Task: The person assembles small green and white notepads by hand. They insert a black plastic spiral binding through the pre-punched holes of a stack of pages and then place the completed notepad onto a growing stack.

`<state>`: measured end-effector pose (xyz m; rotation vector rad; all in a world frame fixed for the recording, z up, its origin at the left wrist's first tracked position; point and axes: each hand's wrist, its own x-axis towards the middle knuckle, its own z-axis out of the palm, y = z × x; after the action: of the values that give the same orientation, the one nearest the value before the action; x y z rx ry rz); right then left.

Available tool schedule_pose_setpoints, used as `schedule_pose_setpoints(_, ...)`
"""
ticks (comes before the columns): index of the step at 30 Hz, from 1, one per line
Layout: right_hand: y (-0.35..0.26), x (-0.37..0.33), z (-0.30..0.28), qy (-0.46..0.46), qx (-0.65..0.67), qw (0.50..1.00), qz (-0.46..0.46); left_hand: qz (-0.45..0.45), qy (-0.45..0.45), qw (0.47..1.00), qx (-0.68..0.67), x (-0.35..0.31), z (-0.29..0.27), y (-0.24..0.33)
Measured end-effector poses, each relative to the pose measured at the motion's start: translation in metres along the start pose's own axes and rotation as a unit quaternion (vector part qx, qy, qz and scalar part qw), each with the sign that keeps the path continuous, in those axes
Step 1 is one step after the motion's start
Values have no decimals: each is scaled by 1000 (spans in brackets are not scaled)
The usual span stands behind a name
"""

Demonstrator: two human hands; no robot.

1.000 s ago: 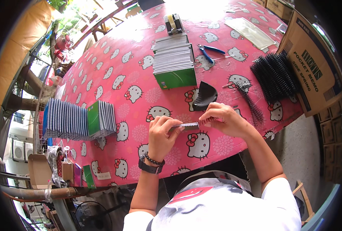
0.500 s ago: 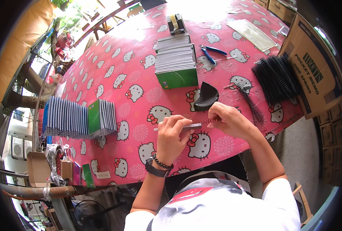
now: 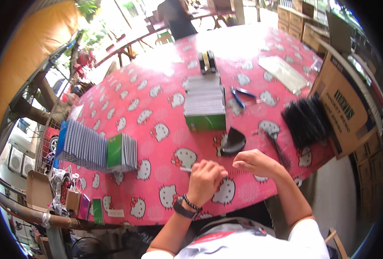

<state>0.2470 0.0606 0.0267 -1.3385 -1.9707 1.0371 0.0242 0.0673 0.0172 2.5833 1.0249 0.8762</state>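
Note:
My left hand (image 3: 205, 182) is closed on a small memo pad, seen edge-on and mostly hidden by the fingers; its thin pale end (image 3: 185, 169) sticks out on the left. A dark red spiral coil (image 3: 238, 172) stretches rightward from beside those fingers. My right hand (image 3: 258, 165) hovers over the coil, fingers stretched out toward the left hand; whether they touch it I cannot tell. A black comb-like half-round tool (image 3: 233, 142) lies just beyond. Loose dark coils (image 3: 278, 149) lie to the right of the right hand.
Green-covered pads (image 3: 205, 122) stand stacked mid-table, with a tape dispenser (image 3: 207, 62) behind and blue-handled cutters (image 3: 239, 97) beside them. Bound pads (image 3: 85, 144) are lined up at left. Black coils (image 3: 305, 121) lie piled against a cardboard box (image 3: 344, 110) at right.
The view has tilted up, so the table sits lower and a person shows at the far side. My right fingers have gone from pinching the coil to stretched out; my left fingers have curled more.

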Motion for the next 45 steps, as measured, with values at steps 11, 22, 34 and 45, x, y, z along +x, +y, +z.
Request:
schedule_pose_setpoints(11,45,45,-1,89,-274,957,-34,22,-15,999,-46,-3,-5,-6)
schedule_pose_setpoints(22,33,4,10,-2,266,961,-79,15,21,1000,-1,-15,-19,-17)
schedule_pose_setpoints(34,13,15,17,-2,97,992,-83,-35,25,999,-33,-17,-14,-23)
schedule_pose_setpoints(45,15,25,25,-26,192,973,-124,-29,29,999,-7,-17,-14,-27)
